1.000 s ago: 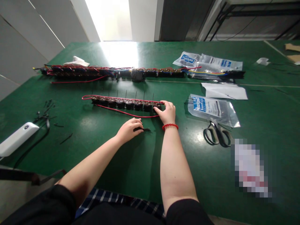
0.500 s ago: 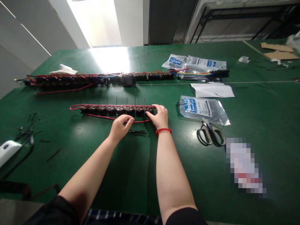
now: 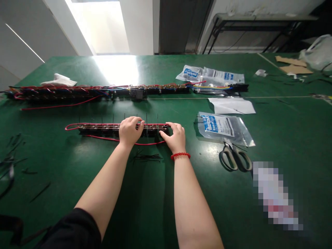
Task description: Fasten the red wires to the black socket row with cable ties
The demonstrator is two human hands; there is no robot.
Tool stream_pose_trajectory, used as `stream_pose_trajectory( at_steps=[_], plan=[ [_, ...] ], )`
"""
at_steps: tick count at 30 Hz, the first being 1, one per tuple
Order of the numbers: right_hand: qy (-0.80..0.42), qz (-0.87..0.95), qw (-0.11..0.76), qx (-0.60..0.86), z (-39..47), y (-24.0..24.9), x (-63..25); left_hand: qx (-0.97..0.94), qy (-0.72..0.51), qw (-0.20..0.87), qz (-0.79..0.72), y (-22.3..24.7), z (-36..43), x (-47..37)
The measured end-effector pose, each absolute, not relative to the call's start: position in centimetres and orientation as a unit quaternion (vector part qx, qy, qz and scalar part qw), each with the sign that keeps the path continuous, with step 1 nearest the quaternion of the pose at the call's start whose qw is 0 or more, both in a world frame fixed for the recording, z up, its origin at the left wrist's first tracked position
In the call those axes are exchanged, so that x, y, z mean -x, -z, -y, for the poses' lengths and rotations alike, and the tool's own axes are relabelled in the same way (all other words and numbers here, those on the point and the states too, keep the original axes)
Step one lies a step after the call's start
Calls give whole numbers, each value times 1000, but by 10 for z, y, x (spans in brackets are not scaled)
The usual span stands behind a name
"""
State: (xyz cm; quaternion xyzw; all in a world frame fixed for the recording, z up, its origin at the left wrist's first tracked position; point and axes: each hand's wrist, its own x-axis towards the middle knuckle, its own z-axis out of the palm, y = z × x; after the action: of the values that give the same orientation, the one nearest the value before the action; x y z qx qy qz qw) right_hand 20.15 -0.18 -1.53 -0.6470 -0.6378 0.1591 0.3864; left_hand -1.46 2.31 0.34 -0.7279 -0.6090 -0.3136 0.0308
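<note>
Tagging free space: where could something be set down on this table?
The table is bare between left forearm and right forearm, nearer than the black ties, and between right forearm and scissors. Crowded around the wired strip and plastic bags.

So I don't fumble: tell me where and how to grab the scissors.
Grip the scissors by the handle loops, ideally from the near side: the loops lie spread and face the person, while the blades are out of sight, seemingly under the plastic bag.
</note>
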Motion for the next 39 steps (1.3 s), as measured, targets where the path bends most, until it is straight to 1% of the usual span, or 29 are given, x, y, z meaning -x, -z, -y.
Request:
stream_pose_trajectory(
  at_steps=[4, 9, 18, 25, 29, 39],
  plan=[
    [-154, 634, 388, 651, 2, 15, -202, 750, 291, 2, 594, 3, -25, 12],
    [-150, 634, 393, 650, 2, 15, -203, 769, 246, 5, 590, 6, -26, 9],
    [-147, 622, 418, 646, -2, 20, -208, 764, 264, -16, 588, 9, -30, 6],
    [-185, 597, 386, 679, -9, 18, -207, 779, 276, -33, 562, 8, -32, 9],
    [-160, 602, 395, 676, -12, 19, -205, 777, 298, -45, 553, 8, -33, 9],
    [-201, 633, 335, 668, -13, 12, -220, 783, 286, -22, 552, 9, -34, 9]
  ],
)
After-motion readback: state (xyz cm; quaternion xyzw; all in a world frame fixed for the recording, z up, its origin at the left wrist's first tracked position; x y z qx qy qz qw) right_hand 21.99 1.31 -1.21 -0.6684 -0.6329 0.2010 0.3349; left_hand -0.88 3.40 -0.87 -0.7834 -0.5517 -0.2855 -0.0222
